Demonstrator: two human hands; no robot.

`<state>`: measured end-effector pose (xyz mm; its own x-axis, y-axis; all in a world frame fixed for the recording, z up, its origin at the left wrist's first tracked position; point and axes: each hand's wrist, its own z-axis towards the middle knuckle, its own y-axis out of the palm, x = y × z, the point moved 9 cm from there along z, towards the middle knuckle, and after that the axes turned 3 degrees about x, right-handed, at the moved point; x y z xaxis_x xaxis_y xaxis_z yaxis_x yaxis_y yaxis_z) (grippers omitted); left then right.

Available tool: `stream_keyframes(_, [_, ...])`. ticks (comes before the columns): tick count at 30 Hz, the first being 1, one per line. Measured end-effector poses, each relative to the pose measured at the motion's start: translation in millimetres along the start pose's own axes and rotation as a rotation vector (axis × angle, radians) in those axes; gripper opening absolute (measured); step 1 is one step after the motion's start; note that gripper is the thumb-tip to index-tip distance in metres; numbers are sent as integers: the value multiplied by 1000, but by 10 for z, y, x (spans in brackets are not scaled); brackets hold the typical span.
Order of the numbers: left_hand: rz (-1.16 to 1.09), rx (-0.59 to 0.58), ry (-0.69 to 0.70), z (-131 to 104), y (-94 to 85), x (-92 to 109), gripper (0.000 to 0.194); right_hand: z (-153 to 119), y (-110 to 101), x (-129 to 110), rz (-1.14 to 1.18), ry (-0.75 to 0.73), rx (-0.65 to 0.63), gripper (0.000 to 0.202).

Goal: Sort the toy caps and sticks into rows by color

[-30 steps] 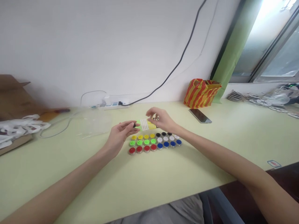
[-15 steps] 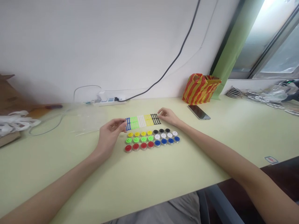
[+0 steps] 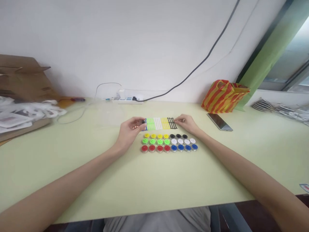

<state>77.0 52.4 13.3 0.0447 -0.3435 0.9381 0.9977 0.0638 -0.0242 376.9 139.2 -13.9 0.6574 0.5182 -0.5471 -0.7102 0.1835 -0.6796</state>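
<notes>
My left hand (image 3: 130,130) is closed at the left end of a row of short plastic rods. A small black-topped round piece (image 3: 143,122) shows between its thumb and fingers, half hiding the blue rods (image 3: 145,128). Beside these lie green rods (image 3: 151,124), white rods (image 3: 158,123), yellow rods (image 3: 165,123) and black rods (image 3: 172,123). My right hand (image 3: 188,123) pinches at the right edge of the black rods. In front stand rows of clear-based round pieces with yellow tops (image 3: 153,136), black tops (image 3: 178,136), green tops (image 3: 152,141), white tops (image 3: 180,141), red tops (image 3: 152,148) and blue tops (image 3: 181,147).
A phone (image 3: 219,122) lies right of my right hand, before a red-and-yellow striped bag (image 3: 224,96). By the wall is a power strip (image 3: 127,100) with a black cable (image 3: 183,81). Cardboard (image 3: 24,77) and white plastic (image 3: 31,112) lie at left.
The view has swung left, so everything sits further right in it. The black-topped piece in my left hand now shows more clearly. Both hands stay at the ends of the rod row.
</notes>
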Motion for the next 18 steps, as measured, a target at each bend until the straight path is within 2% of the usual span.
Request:
stream_keyframes(4, [-12, -33, 0, -9, 31, -25, 40, -5, 7, 8, -22, -17, -1, 21])
stream_keyframes(12, [27, -66, -32, -52, 91, -17, 42, 4, -46, 100, -87, 19, 87, 11])
stream_keyframes(18, [57, -102, -8, -69, 102, -31, 39, -24, -229, 133, -146, 1, 185, 13])
